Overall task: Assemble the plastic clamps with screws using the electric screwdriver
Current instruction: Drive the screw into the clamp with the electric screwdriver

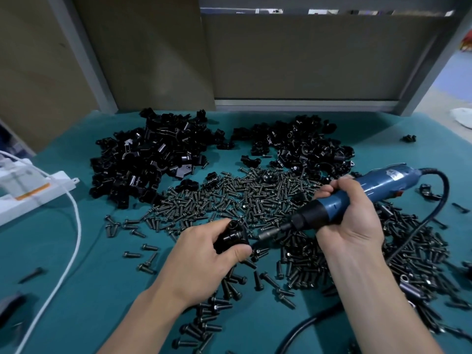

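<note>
Mid-job, by my read: left hand (204, 254) curled round one black plastic clamp (231, 237), thumb and fingers pinching it just above the worktop (102, 282), at the near edge of the screw spread. On the other side, right hand (350, 221) wrapped tight on the blue electric screwdriver (362, 190), held slanted, bit (268, 234) aimed down-left at the clamp. The tip sits just beside it, and I cannot tell whether it is seated in a screw head. A screw may be in the clamp, but it is too dark to confirm. I log this piece as in hand, not finished. Stock: loose screws (242, 198) lie thick across the middle and down the right side of the teal cloth, a great many unused. Behind them are two lots of black clamp parts, the far-left heap (150, 162) and the far-right heap (306, 146). I cannot make out which, if either, holds assembled pieces, so no count of done work from here. A few stray clamps lie apart near the right edge. The black cord (440, 198) loops over the screws at right; a white cable (74, 226) and a power strip (33, 192) sit at left. Judgement: most of the job is left, given the volume of loose screws and parts.
</note>
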A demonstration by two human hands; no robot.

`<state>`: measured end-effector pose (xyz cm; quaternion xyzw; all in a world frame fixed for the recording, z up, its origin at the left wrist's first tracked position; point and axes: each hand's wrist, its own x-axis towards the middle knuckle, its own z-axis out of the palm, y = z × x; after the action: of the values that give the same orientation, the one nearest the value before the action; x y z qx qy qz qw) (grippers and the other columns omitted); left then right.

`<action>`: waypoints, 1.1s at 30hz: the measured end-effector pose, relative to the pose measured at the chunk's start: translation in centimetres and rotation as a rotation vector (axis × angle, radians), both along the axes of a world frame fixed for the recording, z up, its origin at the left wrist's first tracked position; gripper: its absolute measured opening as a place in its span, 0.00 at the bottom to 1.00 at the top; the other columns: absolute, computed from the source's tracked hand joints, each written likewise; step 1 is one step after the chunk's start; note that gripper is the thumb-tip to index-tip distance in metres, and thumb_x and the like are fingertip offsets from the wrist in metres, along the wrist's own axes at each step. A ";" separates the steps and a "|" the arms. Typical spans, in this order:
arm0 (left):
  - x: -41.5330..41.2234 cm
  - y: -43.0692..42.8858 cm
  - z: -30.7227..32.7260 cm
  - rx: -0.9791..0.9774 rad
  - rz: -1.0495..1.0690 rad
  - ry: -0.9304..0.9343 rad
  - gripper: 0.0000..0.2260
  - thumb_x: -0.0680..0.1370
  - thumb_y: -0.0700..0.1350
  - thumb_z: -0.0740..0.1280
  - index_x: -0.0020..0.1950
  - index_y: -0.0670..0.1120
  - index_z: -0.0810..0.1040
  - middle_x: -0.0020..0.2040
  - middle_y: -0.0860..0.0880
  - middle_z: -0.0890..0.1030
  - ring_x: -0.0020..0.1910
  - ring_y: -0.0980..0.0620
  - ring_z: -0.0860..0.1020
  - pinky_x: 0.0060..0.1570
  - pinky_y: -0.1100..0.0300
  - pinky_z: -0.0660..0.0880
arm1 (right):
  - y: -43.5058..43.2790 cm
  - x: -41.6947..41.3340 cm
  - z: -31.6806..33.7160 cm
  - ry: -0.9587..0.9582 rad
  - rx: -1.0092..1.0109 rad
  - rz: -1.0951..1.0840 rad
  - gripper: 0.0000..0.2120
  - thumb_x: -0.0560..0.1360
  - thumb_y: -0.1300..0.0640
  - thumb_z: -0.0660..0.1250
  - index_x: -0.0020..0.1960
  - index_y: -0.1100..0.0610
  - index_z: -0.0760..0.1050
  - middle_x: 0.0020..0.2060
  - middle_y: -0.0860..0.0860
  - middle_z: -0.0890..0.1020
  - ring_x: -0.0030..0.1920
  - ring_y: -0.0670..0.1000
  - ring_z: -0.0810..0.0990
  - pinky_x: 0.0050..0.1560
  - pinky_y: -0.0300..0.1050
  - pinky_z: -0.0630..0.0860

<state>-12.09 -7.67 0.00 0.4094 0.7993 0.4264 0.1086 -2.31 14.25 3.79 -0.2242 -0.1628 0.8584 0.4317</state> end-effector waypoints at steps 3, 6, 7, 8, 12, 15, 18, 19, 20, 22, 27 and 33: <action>0.2 0.0 0.0 0.002 -0.015 -0.006 0.10 0.77 0.60 0.74 0.44 0.58 0.76 0.37 0.57 0.81 0.32 0.56 0.76 0.30 0.65 0.72 | -0.4 0.0 0.0 -0.001 0.030 -0.009 0.11 0.75 0.71 0.69 0.50 0.57 0.74 0.35 0.52 0.79 0.31 0.49 0.77 0.35 0.40 0.77; 0.3 0.0 0.1 -0.007 -0.011 -0.036 0.14 0.76 0.63 0.73 0.44 0.54 0.77 0.38 0.54 0.81 0.34 0.52 0.78 0.34 0.54 0.76 | -0.6 -0.2 0.0 -0.005 0.057 -0.024 0.12 0.75 0.70 0.69 0.51 0.56 0.74 0.35 0.52 0.79 0.31 0.49 0.78 0.35 0.40 0.78; 0.3 -0.1 0.1 -0.003 -0.007 -0.055 0.15 0.75 0.64 0.72 0.43 0.54 0.78 0.38 0.53 0.82 0.35 0.51 0.79 0.36 0.51 0.77 | -0.7 -0.2 0.0 -0.007 0.064 -0.027 0.11 0.75 0.70 0.69 0.51 0.56 0.74 0.35 0.52 0.79 0.31 0.49 0.78 0.36 0.41 0.78; 0.3 -0.1 0.2 0.008 -0.004 -0.081 0.16 0.75 0.65 0.72 0.43 0.53 0.79 0.38 0.53 0.82 0.35 0.51 0.79 0.38 0.49 0.78 | -0.7 -0.2 -0.1 -0.007 0.069 -0.026 0.11 0.76 0.70 0.69 0.51 0.56 0.74 0.35 0.52 0.79 0.32 0.49 0.78 0.36 0.40 0.78; 0.4 -0.1 0.2 0.051 -0.005 -0.178 0.16 0.72 0.65 0.71 0.43 0.53 0.80 0.37 0.50 0.82 0.38 0.49 0.80 0.42 0.45 0.77 | -0.8 -0.1 -0.3 0.005 0.074 -0.004 0.11 0.76 0.70 0.69 0.51 0.56 0.75 0.35 0.52 0.80 0.32 0.49 0.78 0.37 0.41 0.78; 0.5 0.1 0.2 0.036 0.007 -0.205 0.16 0.71 0.65 0.71 0.42 0.52 0.80 0.36 0.50 0.81 0.36 0.46 0.79 0.40 0.44 0.77 | -0.7 -0.1 -0.2 0.000 0.113 0.009 0.11 0.76 0.71 0.68 0.50 0.55 0.75 0.35 0.52 0.79 0.32 0.49 0.77 0.36 0.41 0.78; 0.5 0.2 0.4 0.020 0.020 -0.218 0.18 0.70 0.66 0.70 0.42 0.52 0.80 0.37 0.49 0.82 0.37 0.44 0.80 0.42 0.43 0.78 | -0.7 -0.1 -0.1 -0.006 0.155 0.011 0.12 0.76 0.71 0.67 0.50 0.55 0.74 0.35 0.51 0.78 0.32 0.49 0.77 0.36 0.41 0.77; 0.5 0.2 0.4 0.014 0.026 -0.221 0.19 0.69 0.67 0.70 0.42 0.51 0.80 0.38 0.48 0.82 0.38 0.43 0.80 0.43 0.42 0.78 | -0.7 -0.1 -0.2 -0.010 0.163 0.008 0.12 0.76 0.71 0.67 0.50 0.54 0.74 0.35 0.51 0.78 0.32 0.49 0.77 0.36 0.41 0.78; 0.5 0.2 0.5 0.009 0.028 -0.226 0.20 0.69 0.67 0.70 0.41 0.51 0.80 0.38 0.48 0.82 0.39 0.43 0.80 0.44 0.41 0.78 | -0.8 -0.1 -0.1 -0.014 0.167 0.004 0.13 0.76 0.71 0.67 0.51 0.54 0.74 0.36 0.51 0.78 0.32 0.49 0.77 0.36 0.41 0.78; 0.5 0.2 0.5 -0.003 0.026 -0.235 0.21 0.69 0.67 0.70 0.41 0.49 0.80 0.37 0.46 0.82 0.38 0.41 0.80 0.43 0.40 0.78 | -0.9 -0.1 -0.1 -0.019 0.162 -0.008 0.13 0.76 0.71 0.67 0.52 0.54 0.74 0.35 0.51 0.79 0.31 0.49 0.77 0.36 0.41 0.78; 0.7 0.4 0.3 -0.013 0.021 -0.226 0.21 0.70 0.68 0.70 0.41 0.50 0.79 0.33 0.49 0.79 0.31 0.50 0.75 0.36 0.46 0.76 | -0.8 0.0 -0.3 -0.001 0.111 -0.003 0.12 0.76 0.71 0.67 0.52 0.56 0.74 0.35 0.51 0.78 0.32 0.48 0.76 0.36 0.40 0.77; 0.9 0.4 0.0 -0.027 0.038 -0.176 0.21 0.70 0.69 0.69 0.42 0.52 0.80 0.37 0.48 0.82 0.37 0.43 0.80 0.41 0.40 0.79 | -0.8 -0.3 -0.5 -0.008 0.111 0.028 0.12 0.76 0.71 0.67 0.51 0.57 0.73 0.35 0.52 0.79 0.31 0.48 0.76 0.35 0.41 0.77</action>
<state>-11.15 -7.28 0.04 0.3535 0.7998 0.4522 0.1759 -2.63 13.46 3.29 -0.2011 -0.2153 0.8530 0.4308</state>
